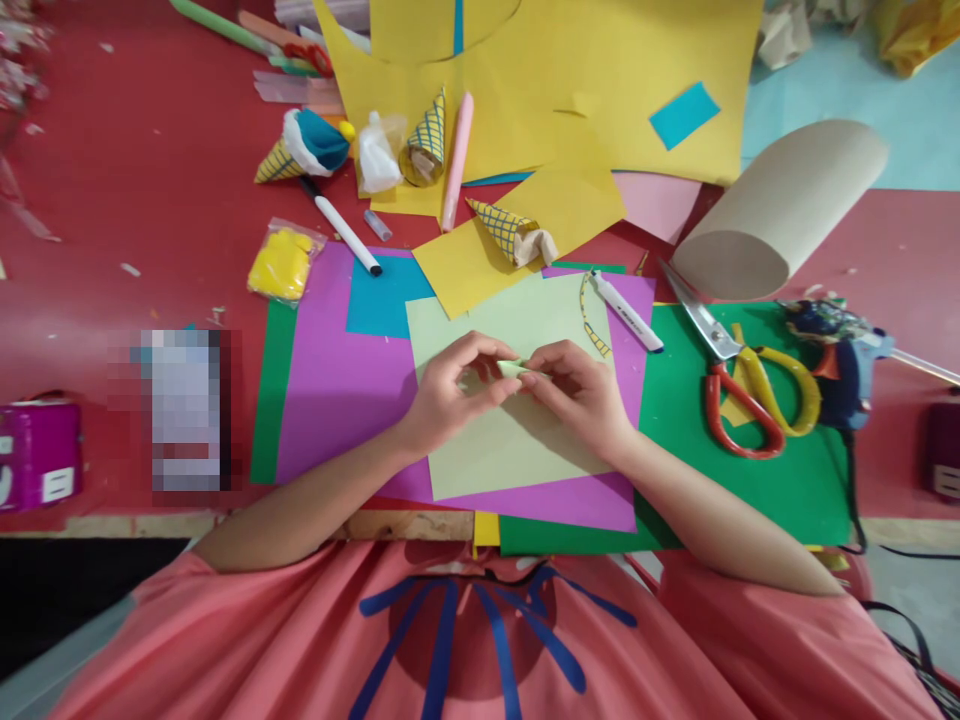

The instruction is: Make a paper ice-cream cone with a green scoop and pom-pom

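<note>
My left hand [459,385] and my right hand [581,392] meet over a pale green sheet [480,462]. Both pinch a small piece of pale green paper [512,369] between thumbs and fingertips; it looks folded or rolled, and the fingers cover part of it. Beyond my hands, a paper cone with blue grid lines [501,225] lies on a yellow piece of card [581,205], crumpled brown paper showing at its mouth. A white marker [628,312] and a curved yellow strip with dark marks [592,325] lie right of the cone.
Open-bladed scissors [742,428], a cardboard tube [795,200] and a blue glue gun [847,375] are to the right. On the left are a bag of yellow clay [281,262], a pixelated object [186,410] and a purple box [41,455]. Yellow card [600,60] covers the back.
</note>
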`<state>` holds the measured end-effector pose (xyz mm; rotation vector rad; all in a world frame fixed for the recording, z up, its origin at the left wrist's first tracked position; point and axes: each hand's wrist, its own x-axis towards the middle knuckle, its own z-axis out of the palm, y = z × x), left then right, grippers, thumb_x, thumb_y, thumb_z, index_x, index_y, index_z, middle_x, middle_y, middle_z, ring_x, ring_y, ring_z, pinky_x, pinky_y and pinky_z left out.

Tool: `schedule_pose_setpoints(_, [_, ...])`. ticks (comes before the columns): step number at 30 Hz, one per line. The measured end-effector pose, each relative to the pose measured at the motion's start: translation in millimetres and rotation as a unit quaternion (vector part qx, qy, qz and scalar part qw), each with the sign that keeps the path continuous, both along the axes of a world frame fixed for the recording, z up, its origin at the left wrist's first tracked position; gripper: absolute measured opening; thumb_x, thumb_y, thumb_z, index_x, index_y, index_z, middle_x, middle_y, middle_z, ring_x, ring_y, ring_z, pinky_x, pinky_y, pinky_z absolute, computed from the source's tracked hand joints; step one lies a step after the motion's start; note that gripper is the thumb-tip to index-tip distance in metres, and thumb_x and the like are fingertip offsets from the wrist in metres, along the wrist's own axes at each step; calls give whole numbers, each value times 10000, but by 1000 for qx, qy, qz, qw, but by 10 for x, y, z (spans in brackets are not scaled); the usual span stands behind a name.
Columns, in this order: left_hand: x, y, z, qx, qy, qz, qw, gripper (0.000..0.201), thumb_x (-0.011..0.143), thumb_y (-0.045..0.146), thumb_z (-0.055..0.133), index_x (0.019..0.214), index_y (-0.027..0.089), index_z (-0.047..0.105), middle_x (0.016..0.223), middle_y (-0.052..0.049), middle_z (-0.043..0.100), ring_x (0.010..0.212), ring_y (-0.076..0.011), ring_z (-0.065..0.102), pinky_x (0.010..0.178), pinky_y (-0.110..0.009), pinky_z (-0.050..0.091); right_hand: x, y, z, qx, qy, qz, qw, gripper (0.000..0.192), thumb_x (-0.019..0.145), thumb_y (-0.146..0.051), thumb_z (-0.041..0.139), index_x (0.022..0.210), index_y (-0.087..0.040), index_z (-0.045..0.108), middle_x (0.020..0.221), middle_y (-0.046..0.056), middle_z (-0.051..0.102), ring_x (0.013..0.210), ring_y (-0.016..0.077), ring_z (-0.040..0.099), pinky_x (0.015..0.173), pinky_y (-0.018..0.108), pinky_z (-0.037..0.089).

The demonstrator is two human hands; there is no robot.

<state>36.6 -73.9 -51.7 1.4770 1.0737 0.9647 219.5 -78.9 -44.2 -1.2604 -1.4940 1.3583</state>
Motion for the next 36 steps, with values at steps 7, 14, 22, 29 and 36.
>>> schedule_pose_setpoints(7, [-26,9,-22,29,11,36,999,124,852,296,683,937,214,648,914,-5,679,784,-93,635,695,-197,527,51,31,-9,32,-45,-26,998,226,820,-340,696,946,-217,555,694,-49,584,548,72,524,518,212,426])
schedule_pose_setpoints(14, [-38,17,-24,56,-13,49,997,80,851,224,682,926,225,655,892,9,689,840,-85,648,748,-183,530,87,73,15,39,-40,-4,998,309,821,-363,699,1077,-212,616,795,-8,618,676,105,589,610,239,493])
schedule_pose_setpoints(22, [-68,52,-34,113,52,30,992,127,838,292,702,937,221,662,886,-10,696,818,-112,642,700,-225,518,87,41,-5,91,-53,-5,994,122,878,-306,641,942,-206,670,846,27,696,699,121,629,648,265,521])
schedule_pose_setpoints(29, [-87,88,2,202,93,26,975,61,861,284,679,876,225,678,843,-11,704,814,-124,642,740,-268,517,125,74,2,225,-101,15,969,72,906,-257,609,928,-244,676,834,29,680,725,146,611,664,301,511])
schedule_pose_setpoints(36, [-87,77,5,161,66,34,984,105,851,336,692,868,233,697,833,-8,698,803,-126,632,728,-272,507,103,46,-24,195,-68,-3,978,39,889,-231,637,905,-226,672,813,12,693,676,116,612,628,264,505])
